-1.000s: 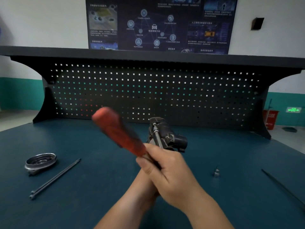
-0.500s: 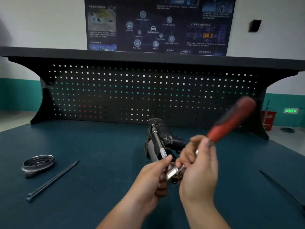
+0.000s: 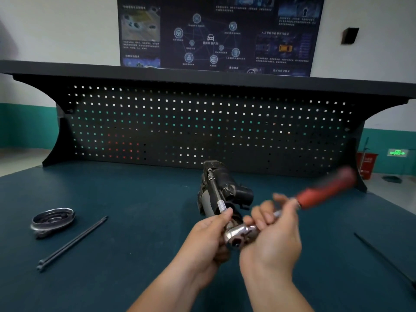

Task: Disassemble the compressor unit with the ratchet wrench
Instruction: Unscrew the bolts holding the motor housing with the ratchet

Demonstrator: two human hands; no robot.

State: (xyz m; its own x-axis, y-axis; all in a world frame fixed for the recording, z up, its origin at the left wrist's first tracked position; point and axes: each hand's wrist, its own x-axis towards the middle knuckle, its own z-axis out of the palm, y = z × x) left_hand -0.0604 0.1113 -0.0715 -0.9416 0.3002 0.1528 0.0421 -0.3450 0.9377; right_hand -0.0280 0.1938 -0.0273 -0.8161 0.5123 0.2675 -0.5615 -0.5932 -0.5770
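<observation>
Surface: dark blue-green (image 3: 135,199); the task's thing lies near its middle, in front of the pegboard (image 3: 157,122).
Compressor unit: dark body (image 3: 227,183), just beyond both hands, its long axis pointing away from the person.
Ratchet wrench: the chrome head sits between the two hands; the red handle (image 3: 322,195) goes up and to the right and is blurred.
Right hand: it (image 3: 272,244) holds the wrench shank just beside the head, fingers (image 3: 263,213) curled over it.
Left hand: it (image 3: 202,242) grips the near end of the extension bar, thumb on top, other fingers curled under the head.
Loose parts: a round cover (image 3: 53,220) and long bolts (image 3: 72,242) lie at the left, well apart from the hands.
Extension bar: thin (image 3: 215,190), it runs from the wrench head forward along the unit to a bolt at its far end. The handle stands across this axis, out on the right side. So the right hand seems to be the one for the swing, and the left hand probably only steadies the bar.
</observation>
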